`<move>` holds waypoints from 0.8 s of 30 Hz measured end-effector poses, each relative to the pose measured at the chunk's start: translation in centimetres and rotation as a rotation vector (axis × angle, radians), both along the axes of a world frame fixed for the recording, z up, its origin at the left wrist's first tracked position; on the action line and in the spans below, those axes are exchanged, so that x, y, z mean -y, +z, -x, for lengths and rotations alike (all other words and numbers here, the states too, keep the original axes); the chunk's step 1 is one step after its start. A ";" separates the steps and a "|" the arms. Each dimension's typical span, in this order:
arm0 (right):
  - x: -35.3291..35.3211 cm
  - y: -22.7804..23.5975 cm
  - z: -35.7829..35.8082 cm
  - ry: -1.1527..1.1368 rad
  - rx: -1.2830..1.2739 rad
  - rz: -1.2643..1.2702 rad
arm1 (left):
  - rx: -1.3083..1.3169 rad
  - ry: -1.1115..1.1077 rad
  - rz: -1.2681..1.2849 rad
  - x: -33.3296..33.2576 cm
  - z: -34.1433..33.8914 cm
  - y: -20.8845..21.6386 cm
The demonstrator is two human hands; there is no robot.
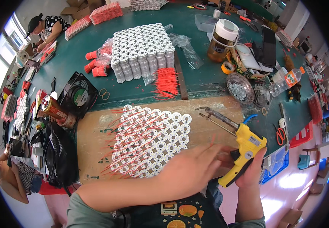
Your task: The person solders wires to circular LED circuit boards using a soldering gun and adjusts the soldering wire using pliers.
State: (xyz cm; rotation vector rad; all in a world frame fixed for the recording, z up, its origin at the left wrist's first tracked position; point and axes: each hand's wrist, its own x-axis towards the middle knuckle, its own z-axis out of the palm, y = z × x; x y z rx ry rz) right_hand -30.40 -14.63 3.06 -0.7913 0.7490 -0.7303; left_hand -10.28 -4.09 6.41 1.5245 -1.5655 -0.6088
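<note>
Green, glossy tabletop [206, 81] fills most of the workroom view, with a flat brown board [90, 152] lying at its near edge. On the board sits a patch of thin white discs [160, 145], each round with a hole in the middle, set in close rows. Thin, bendy red wires [132, 146] lie slantwise across its left and middle parts, their loose ends sticking out past the left edge.

Right of the patch, the right hand [252, 169] grips the handle of a soldering gun [251, 142], smooth yellow plastic with a dull metal barrel and a thin rod beneath, both aimed up and left. The left hand [195, 165] reaches across, its fingers bent near the gun's trigger; blur hides whether they pinch anything. That hand covers the patch's lower right corner.

Behind the board stands a tall block of stacked discs [143, 53], ridged along its sides, with a red wire bundle [167, 83] before it. A square black fan [79, 93] and a can [53, 107] crowd the left; a white-lidded jar [219, 43], a tape roll [228, 68], a metal dish [229, 80] of shiny bits and a clear bottle [291, 78] crowd the right.
</note>
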 end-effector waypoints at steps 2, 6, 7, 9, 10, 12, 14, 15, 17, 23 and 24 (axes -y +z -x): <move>0.6 -0.7 1.6 0.091 -0.006 -0.015 | 0.110 0.040 0.062 -1.7 -2.5 0.0; 0.1 -1.5 1.4 0.164 0.038 0.048 | 0.088 0.134 -0.067 -3.6 -6.8 0.7; -0.2 -1.5 0.9 0.157 0.019 0.106 | 0.062 0.164 -0.127 -4.0 -7.5 0.6; 0.0 -0.6 -0.1 0.176 0.090 0.016 | -0.065 0.294 -0.204 -4.7 -8.3 -0.3; -0.1 -0.6 -0.2 0.276 0.087 0.029 | -0.193 0.419 -0.271 -5.0 -8.7 -0.7; -0.2 -1.3 -0.4 0.391 0.154 -0.020 | -0.149 0.415 -0.263 -4.9 -9.3 -1.4; -0.9 -2.3 -0.3 0.389 0.145 -0.057 | -0.105 0.412 -0.254 -4.8 -9.9 -1.8; -1.2 -2.7 -0.3 0.387 0.143 -0.092 | 0.008 0.373 -0.222 -4.6 -10.2 -1.9; -1.7 -3.2 -0.6 0.401 0.172 -0.098 | 0.115 0.336 -0.193 -4.2 -10.6 -2.4; -2.3 -2.0 -0.8 0.381 -0.003 -0.082 | 0.250 0.305 -0.053 -3.8 -10.6 -4.6; -2.2 -2.0 -0.7 0.384 -0.009 -0.086 | 0.281 0.298 -0.031 -4.0 -10.4 -5.0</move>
